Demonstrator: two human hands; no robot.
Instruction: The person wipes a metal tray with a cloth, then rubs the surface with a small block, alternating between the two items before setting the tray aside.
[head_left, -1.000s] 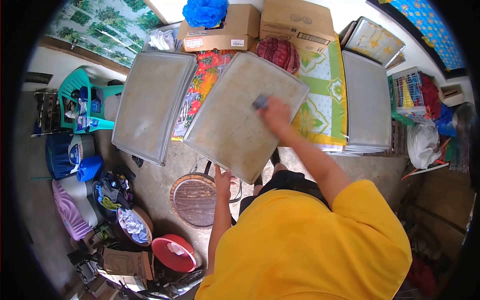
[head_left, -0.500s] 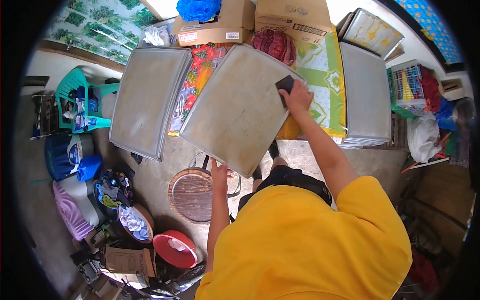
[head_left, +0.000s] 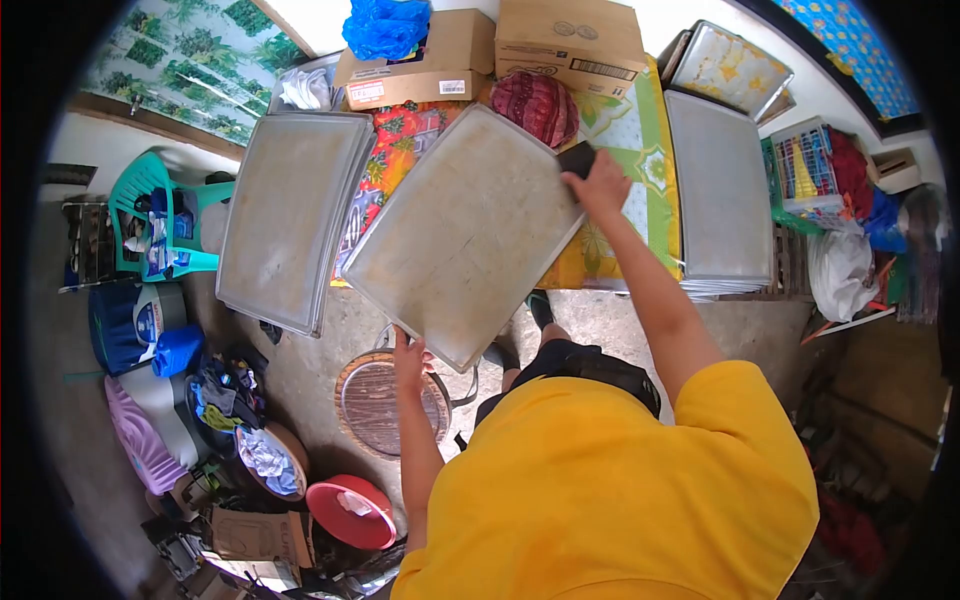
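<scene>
A flat metal baking tray (head_left: 465,235), its surface stained brownish, lies slanted across the table with its near corner past the front edge. My left hand (head_left: 410,365) grips the tray's near edge, thumb along the rim and fingers partly hidden below. In my right hand (head_left: 602,187) is a dark flat rectangular pad (head_left: 576,158), at the tray's far right corner. Left of this tray is a stack of similar trays (head_left: 290,210); another tray stack (head_left: 718,190) stands on the right.
Cardboard boxes (head_left: 570,42) and a dark red patterned bundle (head_left: 534,108) sit behind the tray. Below my left hand stands a round wooden-topped stool (head_left: 385,405). A red basin (head_left: 350,512) and a green chair (head_left: 150,205) are to the left.
My right hand has slid the pad up along the tray's right side to the far corner. The tray and my left hand have shifted slightly left and nearer; the view moved a little too.
</scene>
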